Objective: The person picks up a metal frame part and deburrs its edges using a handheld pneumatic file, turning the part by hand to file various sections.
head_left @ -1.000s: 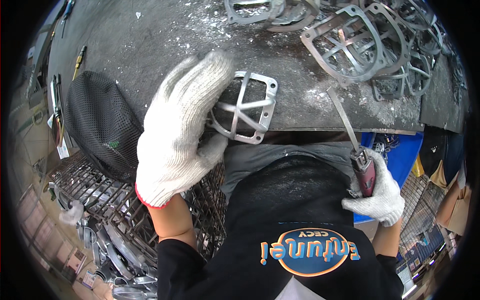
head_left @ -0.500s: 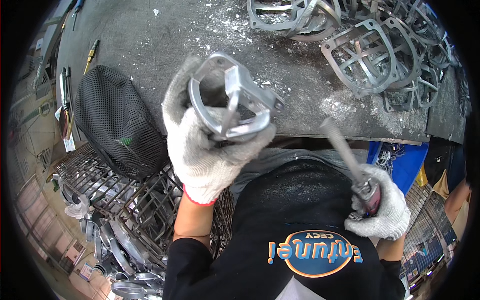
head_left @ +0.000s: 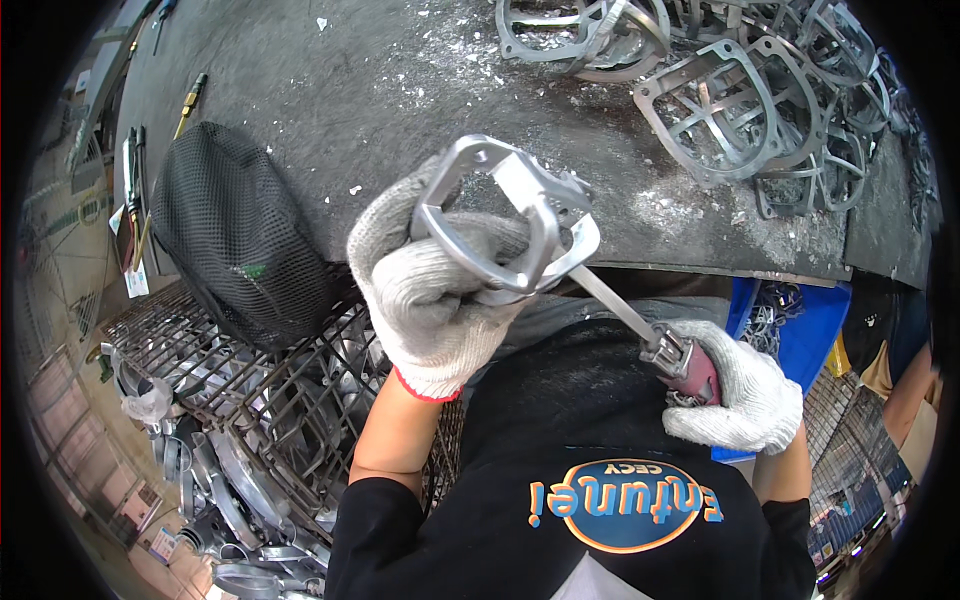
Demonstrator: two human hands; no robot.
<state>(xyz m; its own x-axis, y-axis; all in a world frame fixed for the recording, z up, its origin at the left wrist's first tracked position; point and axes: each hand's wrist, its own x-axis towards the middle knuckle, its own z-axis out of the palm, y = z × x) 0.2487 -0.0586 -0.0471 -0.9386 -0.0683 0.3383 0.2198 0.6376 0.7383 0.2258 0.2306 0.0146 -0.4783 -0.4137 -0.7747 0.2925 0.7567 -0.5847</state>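
Observation:
My left hand (head_left: 430,285), in a white knit glove, is wrapped round a silvery cast metal frame (head_left: 546,240) with a ring-like rim and crossing struts. It is held up tilted above the table's near edge. In my gloved right hand (head_left: 745,395) is a file (head_left: 618,307) with a reddish handle and a long flat metal blade. The blade points up and left; its far end meets the lower right rim of the frame and is partly hidden behind it.
More cast frames (head_left: 710,115) are heaped at the table's far right, amid metal flakes on the dark tabletop (head_left: 330,90). A black mesh bag (head_left: 235,225) sits at left, above a wire basket (head_left: 250,385) of metal parts. At right are a blue-lined bin (head_left: 815,320) and another person's arm (head_left: 908,395).
My left hand has moved right and slightly down with the frame. My right hand has come left and up, bringing the file's blade from apart to the frame's rim.

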